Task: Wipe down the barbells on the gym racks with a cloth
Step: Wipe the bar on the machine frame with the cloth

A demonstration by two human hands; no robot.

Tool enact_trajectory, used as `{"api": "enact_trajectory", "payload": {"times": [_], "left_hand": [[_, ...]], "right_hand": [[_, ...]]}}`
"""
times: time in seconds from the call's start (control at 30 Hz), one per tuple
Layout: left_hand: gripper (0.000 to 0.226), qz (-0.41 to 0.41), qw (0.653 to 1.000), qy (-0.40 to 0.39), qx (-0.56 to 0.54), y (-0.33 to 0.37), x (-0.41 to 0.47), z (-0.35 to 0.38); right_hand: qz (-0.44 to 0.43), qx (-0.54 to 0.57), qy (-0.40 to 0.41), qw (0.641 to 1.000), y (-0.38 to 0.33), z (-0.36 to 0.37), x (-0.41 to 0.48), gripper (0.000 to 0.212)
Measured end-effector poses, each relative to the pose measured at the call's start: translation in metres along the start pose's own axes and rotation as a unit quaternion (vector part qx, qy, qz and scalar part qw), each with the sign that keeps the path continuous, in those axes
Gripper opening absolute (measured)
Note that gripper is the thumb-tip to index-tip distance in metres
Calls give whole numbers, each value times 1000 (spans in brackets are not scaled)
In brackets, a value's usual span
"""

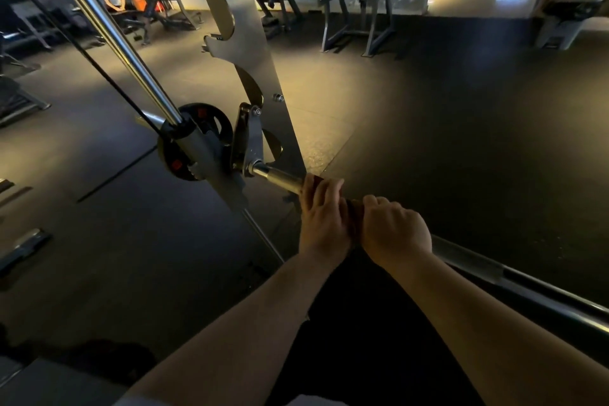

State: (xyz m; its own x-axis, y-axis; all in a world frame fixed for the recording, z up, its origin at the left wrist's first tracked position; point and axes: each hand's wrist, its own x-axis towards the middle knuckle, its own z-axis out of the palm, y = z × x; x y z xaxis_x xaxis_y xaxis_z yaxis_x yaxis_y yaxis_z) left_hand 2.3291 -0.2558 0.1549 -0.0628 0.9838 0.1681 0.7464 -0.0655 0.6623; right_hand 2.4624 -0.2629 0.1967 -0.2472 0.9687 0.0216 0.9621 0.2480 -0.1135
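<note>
Gripping a long chrome steel barbell (282,179) side by side, both hands curl their fingers over its top. The left hand (324,209) sits nearer the silver steel rack upright with hooked cut-outs (260,76), where the bar's end is hung. The right hand (393,229) touches it on the other side. A dark reddish-brown cloth (354,208) is wrapped on the bar between them and peeks out under the left fingers; whether it reaches under the right palm I cannot tell. A black round weight plate (184,115) sits beyond the upright, at the foot of a slanted chrome guide rod (115,33)
</note>
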Motion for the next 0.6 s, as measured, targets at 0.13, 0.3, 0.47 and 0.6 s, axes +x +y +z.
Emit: {"api": "enact_trajectory", "payload": {"times": [0.13, 0.3, 0.47, 0.6], "left_hand": [[71, 79, 995, -46, 43, -14, -9, -8], [46, 89, 993, -18, 80, -31, 13, -34], [37, 18, 1000, -12, 20, -2, 9, -4], [55, 128, 984, -73, 97, -19, 8, -27]], "right_hand": [[-11, -20, 24, 999, 0, 4, -1, 23], [-30, 3, 36, 999, 0, 4, -2, 23], [-26, -7, 13, 1000, 0, 0, -2, 26], [-16, 30, 14, 999, 2, 4, 0, 20]]}}
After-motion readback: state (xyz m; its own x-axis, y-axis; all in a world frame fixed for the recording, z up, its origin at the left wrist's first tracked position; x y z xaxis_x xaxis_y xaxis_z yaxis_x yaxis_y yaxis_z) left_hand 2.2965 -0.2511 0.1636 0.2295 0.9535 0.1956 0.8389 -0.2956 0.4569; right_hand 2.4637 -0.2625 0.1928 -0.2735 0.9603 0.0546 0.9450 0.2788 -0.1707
